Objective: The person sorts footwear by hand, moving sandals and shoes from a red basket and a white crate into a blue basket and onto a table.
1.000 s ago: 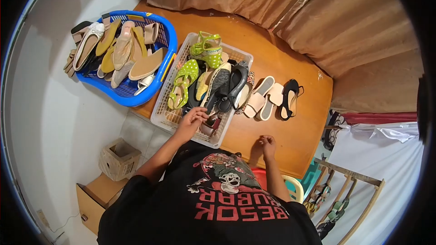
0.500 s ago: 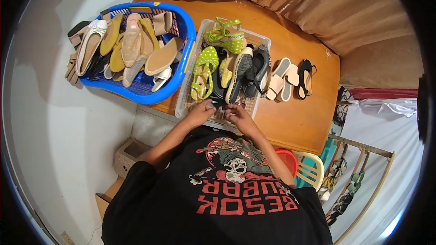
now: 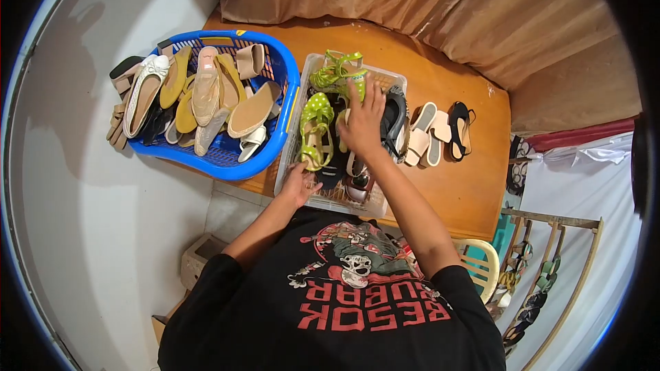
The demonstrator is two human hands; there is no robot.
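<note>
Over the white basket (image 3: 289, 165) of shoes at the near edge of the wooden table (image 3: 440, 185), the right hand (image 3: 362, 122) had left the basket's front rim, where it had been working close beside the left half a second before, and now lay stretched across the heap with fingers spread flat, pressing on the dark shoes beside the green dotted sandal (image 3: 316, 124). It gripped nothing that could be made out. The left hand (image 3: 300, 184) had stayed low at the front rim, fingers curled loosely against the plastic, apparently steadying the basket; whether it pinched anything could not be told. That shift suggested the sorting had moved from the front of the pile to its middle. The blue basket (image 3: 275, 144) of tan and yellow shoes sat just to the left, and three loose sandals (image 3: 440, 134) lay on the table to the right.
</note>
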